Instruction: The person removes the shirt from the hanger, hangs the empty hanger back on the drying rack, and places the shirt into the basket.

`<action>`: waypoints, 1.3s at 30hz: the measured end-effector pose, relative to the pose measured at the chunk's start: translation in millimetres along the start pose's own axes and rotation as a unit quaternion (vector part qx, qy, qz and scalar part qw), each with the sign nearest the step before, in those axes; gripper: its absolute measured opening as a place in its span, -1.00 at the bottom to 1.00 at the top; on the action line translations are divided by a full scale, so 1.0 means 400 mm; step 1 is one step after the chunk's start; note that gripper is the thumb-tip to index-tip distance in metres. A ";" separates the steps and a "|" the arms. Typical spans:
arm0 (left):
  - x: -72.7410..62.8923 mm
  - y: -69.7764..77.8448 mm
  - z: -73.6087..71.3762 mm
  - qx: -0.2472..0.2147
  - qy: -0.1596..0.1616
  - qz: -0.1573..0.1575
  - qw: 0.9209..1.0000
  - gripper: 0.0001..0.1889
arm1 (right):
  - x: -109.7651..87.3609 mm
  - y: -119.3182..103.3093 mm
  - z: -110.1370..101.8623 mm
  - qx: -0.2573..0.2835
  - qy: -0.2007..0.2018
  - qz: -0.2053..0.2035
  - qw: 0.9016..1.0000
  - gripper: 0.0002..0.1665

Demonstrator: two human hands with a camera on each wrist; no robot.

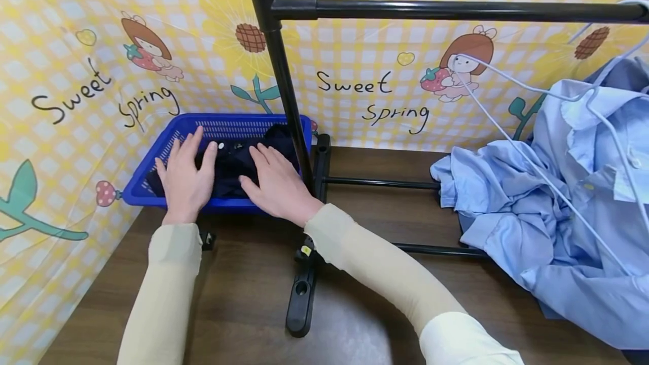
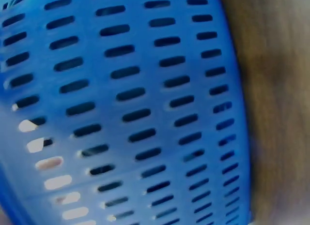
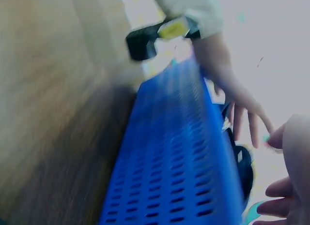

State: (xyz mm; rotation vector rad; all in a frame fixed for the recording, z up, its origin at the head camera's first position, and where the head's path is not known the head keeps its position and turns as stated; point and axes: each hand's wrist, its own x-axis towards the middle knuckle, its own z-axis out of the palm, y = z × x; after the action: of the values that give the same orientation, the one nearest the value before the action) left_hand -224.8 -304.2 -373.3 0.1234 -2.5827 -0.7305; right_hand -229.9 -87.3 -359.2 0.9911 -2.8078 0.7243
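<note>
Your left grip [image 1: 190,176] and right grip [image 1: 279,182] are both wide, poised over the blue basket [image 1: 233,204]. The dark clothes [image 1: 228,169] lie inside it, between and beneath them; whether either grip touches the clothes, I cannot tell.

Dark, crumpled cloth [image 1: 228,169] lies inside a blue perforated basket [image 1: 234,203] with sloping sides.

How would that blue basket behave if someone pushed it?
The basket would probably slide rather than tip, as it looks low and wide. It is likely light for its size, being plastic-looking and full of slots. The dark cloth inside lies crumpled, so it might shift a little with the push.
</note>
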 end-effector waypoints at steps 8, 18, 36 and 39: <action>-0.015 0.087 -0.064 -0.114 0.161 0.129 0.972 -0.41 | -0.106 -0.001 -0.080 0.143 0.051 -0.060 0.987 -0.16; -0.065 0.339 -0.174 -0.209 0.269 0.244 0.908 -0.20 | -0.185 0.048 -0.162 0.240 0.154 -0.163 0.945 -0.50; -0.030 0.661 -0.264 -0.197 0.265 0.487 0.809 -0.45 | -0.267 0.166 -0.212 0.262 0.203 -0.110 0.937 -0.68; -0.002 0.688 -0.263 -0.162 0.248 0.520 0.801 -0.50 | -0.278 0.182 -0.214 0.258 0.206 -0.097 0.939 -0.70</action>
State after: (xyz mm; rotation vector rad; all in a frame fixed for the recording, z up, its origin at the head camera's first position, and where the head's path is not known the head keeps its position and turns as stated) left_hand -167.4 -118.6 -151.8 -0.9958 -1.5918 -0.5555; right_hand -193.8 65.1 -337.8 1.0074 -2.1654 1.4852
